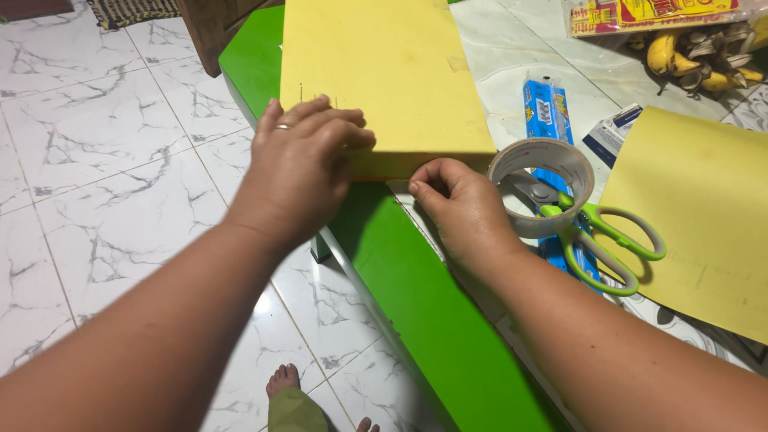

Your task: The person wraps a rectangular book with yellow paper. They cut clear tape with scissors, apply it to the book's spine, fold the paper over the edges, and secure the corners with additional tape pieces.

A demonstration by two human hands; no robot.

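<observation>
I am pressing my left hand (300, 172) flat on the light, stiff yellow-wrapped box (384, 80) while my right hand (464, 210) fingers are pinching its paper at the table's green edge (416, 304).

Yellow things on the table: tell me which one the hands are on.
The thick yellow wrapped block, under the left hand and right hand. The flat yellow sheet lies untouched beyond the scissors.

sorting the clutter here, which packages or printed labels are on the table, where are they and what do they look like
Blue packet: long, narrow, blue with white and yellow print, lying behind and partly under the tape roll.
Small box: white and dark blue, flat, just right of the blue packet.
Clear bag: top right corner, yellow and red printed label, beside the bananas.
</observation>
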